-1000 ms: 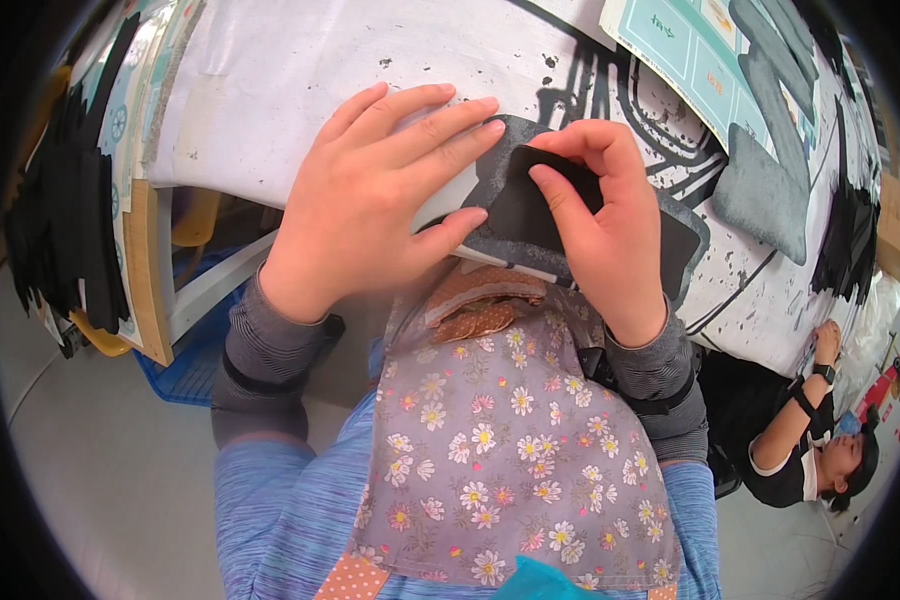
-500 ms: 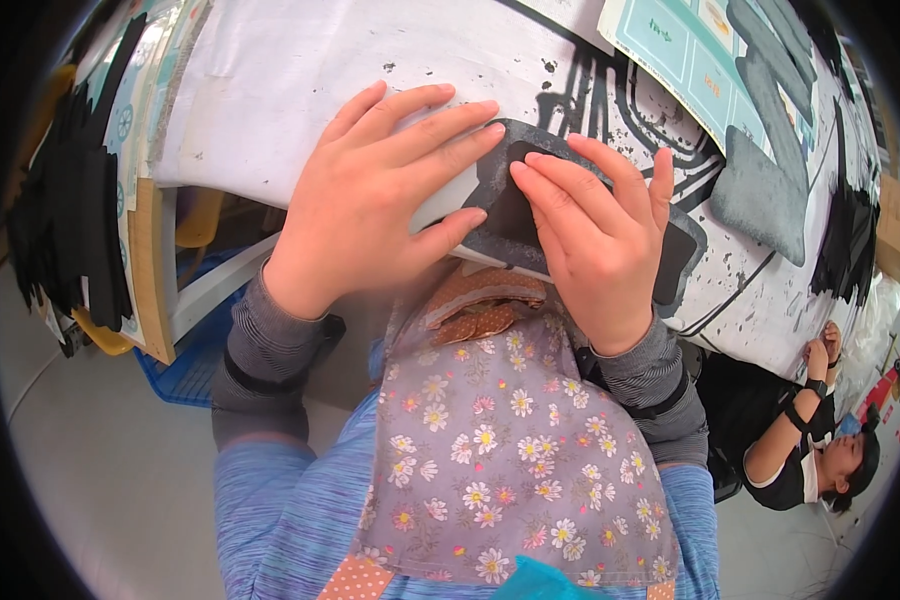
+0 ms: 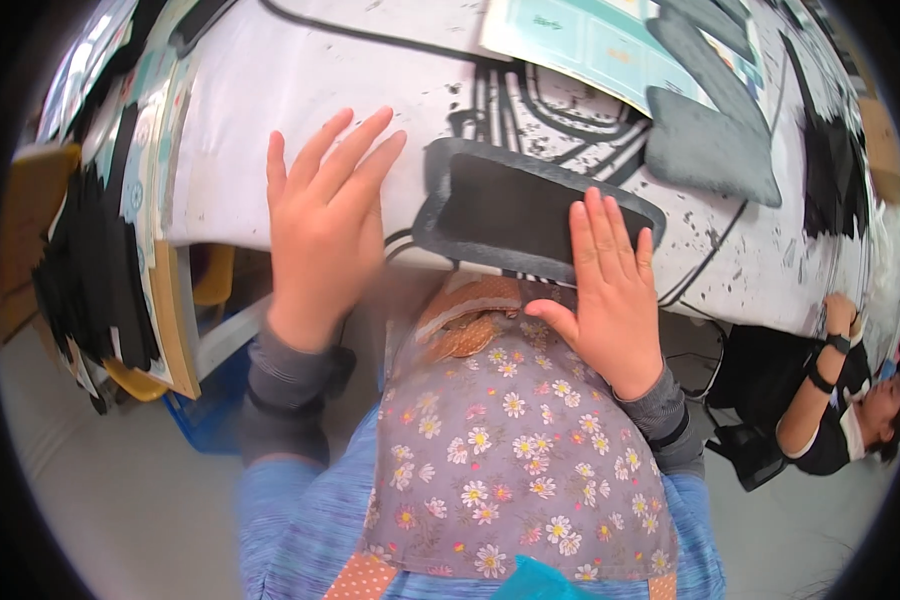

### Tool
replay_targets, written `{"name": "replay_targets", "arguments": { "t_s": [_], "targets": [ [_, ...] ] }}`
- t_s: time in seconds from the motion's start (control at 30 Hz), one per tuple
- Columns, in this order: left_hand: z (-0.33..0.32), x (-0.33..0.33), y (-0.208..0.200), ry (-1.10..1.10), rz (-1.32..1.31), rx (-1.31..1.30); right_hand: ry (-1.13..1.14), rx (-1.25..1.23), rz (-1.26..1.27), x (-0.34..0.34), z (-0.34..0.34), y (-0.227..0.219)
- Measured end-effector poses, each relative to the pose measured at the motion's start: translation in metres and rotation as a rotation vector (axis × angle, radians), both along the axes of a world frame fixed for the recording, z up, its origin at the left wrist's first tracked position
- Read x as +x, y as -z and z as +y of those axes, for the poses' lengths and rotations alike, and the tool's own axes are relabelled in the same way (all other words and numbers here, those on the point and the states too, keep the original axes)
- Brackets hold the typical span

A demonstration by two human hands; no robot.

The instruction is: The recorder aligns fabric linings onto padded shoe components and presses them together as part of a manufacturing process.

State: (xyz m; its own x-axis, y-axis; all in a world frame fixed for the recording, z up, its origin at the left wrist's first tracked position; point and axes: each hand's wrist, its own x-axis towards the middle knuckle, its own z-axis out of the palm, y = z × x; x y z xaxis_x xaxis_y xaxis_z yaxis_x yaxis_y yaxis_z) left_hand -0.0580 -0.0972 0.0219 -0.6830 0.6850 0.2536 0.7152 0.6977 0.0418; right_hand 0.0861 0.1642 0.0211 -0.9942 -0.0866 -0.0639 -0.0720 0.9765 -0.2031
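On the white cloth-covered table lies a flat, rounded rectangular piece (image 3: 500, 208) with a grey border and a smooth black centre. My right hand (image 3: 615, 290) rests on its right end, fingers stretched flat and thumb out to the side, by the near edge. To the left of the piece, my left hand (image 3: 325, 220) hovers near the table's front edge with its fingers spread, holding nothing. A gap separates it from the piece.
Grey flat pieces (image 3: 710, 145) lie on a teal printed sheet (image 3: 560, 45) at the far right. Black strips (image 3: 95, 285) hang at the left, and more (image 3: 836, 175) lie at the right. A dark strip (image 3: 202, 22) sits far left. Another person (image 3: 820, 410) is at the right.
My left hand has come off the piece and moved left. My right hand has gone from pinched fingers at its middle to lying flat on its right end. The view has shifted.
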Motion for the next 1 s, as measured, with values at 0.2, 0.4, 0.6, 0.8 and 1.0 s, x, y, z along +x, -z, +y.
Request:
{"name": "replay_targets", "arguments": {
  "t_s": [0.2, 0.4, 0.6, 0.8, 1.0],
  "targets": [
    [0.087, 0.052, 0.020, 0.220, -0.291, 0.203, -0.020, -0.039, 0.046, -0.001, 0.000, 0.005],
    [0.055, 0.047, 0.008, 0.045, -0.284, 0.036, 0.073, -0.025, 0.008, 0.015, 0.007, -0.005],
    [0.053, 0.046, 0.016, 0.035, -0.175, -0.051, -0.146, -0.230, 0.200, -0.026, -0.033, 0.018],
    [0.052, 0.047, 0.012, 0.024, -0.238, -0.065, 0.093, -0.138, 0.114, 0.009, 0.014, 0.012],
    [0.054, 0.049, 0.008, 0.051, -0.247, -0.045, 0.188, 0.052, 0.111, 0.027, 0.024, 0.009]
  ]
}}
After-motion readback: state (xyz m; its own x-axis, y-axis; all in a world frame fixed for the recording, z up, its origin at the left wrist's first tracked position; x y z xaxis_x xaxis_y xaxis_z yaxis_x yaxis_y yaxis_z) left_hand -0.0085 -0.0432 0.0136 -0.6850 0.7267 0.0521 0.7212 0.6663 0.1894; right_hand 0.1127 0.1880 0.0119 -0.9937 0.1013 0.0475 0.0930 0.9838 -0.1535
